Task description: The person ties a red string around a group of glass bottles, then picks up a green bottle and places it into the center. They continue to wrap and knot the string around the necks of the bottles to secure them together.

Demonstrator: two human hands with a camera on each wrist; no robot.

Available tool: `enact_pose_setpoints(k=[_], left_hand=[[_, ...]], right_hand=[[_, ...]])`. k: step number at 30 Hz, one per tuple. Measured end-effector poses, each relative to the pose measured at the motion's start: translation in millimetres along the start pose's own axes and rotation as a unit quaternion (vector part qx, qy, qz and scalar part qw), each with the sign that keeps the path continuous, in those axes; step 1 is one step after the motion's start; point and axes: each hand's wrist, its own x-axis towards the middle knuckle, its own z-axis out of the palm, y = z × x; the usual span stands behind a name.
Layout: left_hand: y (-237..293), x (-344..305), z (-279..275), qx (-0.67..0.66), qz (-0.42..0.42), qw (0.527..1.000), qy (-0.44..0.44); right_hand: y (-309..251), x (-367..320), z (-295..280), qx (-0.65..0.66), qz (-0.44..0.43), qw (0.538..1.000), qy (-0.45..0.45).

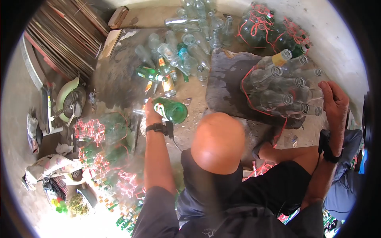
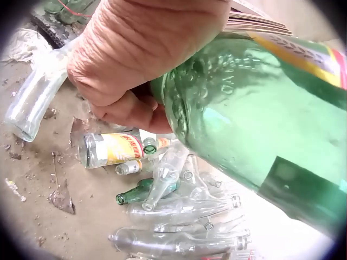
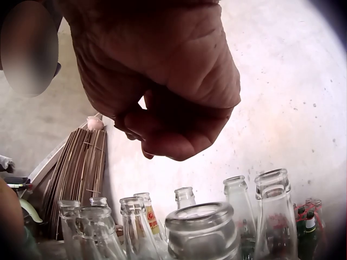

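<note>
My left hand (image 1: 152, 113) grips a green labelled bottle (image 1: 170, 110) by its neck; the left wrist view shows the fingers (image 2: 130, 111) curled round the neck and the green body (image 2: 244, 119) reaching right. My right hand (image 1: 334, 101) is beside the upright clear bottles (image 1: 274, 81) bound with red string. Its fingers (image 3: 173, 138) are curled above the bottle mouths (image 3: 200, 214) in the right wrist view, holding nothing visible.
Loose clear bottles (image 1: 190, 53) and a green bottle (image 1: 149, 73) lie ahead. The bound bottles stand on a dark board (image 1: 224, 87). Tied green bundles (image 1: 256, 29) are at the back, others (image 1: 107, 131) at left, near stacked slats (image 1: 67, 35).
</note>
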Motion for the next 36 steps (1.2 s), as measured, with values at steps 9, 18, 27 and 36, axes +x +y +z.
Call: enact_pose_setpoints(k=[9,18,27,36], left_hand=[[77.7,-29.8,31.9,0.095,0.100,0.990,0.004],[166.6,-175.7,205.8,0.105,0.329,0.931,-0.119],[95.8,-339.0,394.7,0.152,0.492,0.820,-0.250],[-18.2,-365.6,469.1,0.158,0.593,0.714,-0.338]], right_hand=[[-12.9,0.4,-2.1,-0.010,-0.067,0.996,0.055],[-11.1,2.4,-10.5,0.060,-0.122,0.985,0.102],[-38.3,-10.7,-23.5,0.173,-0.147,0.973,0.046],[-33.7,-12.9,-39.3,0.225,-0.213,0.950,0.040]])
